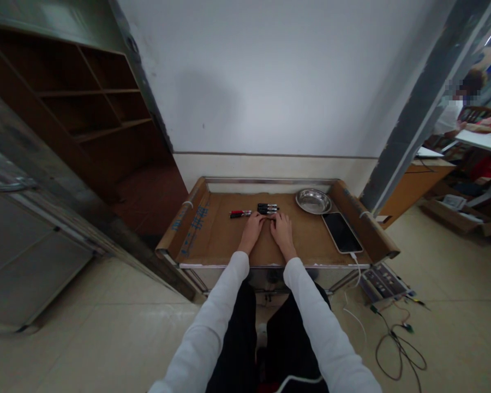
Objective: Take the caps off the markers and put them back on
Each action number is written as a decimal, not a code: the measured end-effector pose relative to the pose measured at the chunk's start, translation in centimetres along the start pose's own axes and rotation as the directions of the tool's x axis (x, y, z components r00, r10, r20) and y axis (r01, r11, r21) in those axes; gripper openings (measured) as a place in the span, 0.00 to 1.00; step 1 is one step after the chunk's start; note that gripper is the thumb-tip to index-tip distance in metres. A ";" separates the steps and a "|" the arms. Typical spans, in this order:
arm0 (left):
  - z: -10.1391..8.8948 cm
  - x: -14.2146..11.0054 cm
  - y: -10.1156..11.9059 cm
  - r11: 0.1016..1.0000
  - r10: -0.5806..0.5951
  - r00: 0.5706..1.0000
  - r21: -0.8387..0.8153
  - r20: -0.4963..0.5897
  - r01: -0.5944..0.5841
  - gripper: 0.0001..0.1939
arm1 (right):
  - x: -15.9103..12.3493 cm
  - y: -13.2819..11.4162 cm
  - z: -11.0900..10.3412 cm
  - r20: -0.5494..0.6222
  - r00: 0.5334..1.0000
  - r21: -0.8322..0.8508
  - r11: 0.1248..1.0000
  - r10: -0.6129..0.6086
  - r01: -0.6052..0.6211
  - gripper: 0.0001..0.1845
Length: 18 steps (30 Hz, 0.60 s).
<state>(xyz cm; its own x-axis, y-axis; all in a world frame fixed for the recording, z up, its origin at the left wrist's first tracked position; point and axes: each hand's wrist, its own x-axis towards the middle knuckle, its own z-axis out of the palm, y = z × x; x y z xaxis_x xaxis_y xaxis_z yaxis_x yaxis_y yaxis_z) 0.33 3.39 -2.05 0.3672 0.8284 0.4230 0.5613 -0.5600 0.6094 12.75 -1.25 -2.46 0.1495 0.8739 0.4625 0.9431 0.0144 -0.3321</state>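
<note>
In the head view, both forearms, in white sleeves, stretch forward over the metal-framed bench covered in brown cardboard (225,243), wrists angled slightly inward. The left hand (252,231) and right hand (282,230) lie palms down, fingers curved, their fingertips nearly meeting at the near side of a stacked row of slim black pens with silvery markings (268,208). Whether either grip is clamped on a pen or merely resting there, I cannot tell. Left of that row, just beyond the left hand, lie a slim red pen (239,212) and a slim black pen (239,215). A round, shiny metal bowl (313,202) stands to the right, well apart from the hands.
</note>
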 end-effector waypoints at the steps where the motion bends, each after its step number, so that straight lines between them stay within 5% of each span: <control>1: 0.0 -0.1 0.0 1.000 -0.006 1.000 0.006 0.004 0.006 0.10 | 0.0 0.0 0.0 0.001 1.000 -0.004 1.000 0.007 -0.007 0.12; 18: -0.4 -0.5 0.4 0.995 0.016 1.000 0.096 -0.002 -0.015 0.13 | -0.2 0.2 -0.4 0.056 0.998 0.007 1.000 0.028 -0.028 0.12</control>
<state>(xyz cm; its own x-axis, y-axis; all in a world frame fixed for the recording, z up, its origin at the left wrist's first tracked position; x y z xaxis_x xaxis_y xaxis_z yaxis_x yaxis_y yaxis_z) 0.08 2.74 -1.78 0.3747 0.8196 0.4334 0.6239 -0.5687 0.5360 13.03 -1.63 -2.28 0.1586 0.8999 0.4062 0.9365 -0.0068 -0.3505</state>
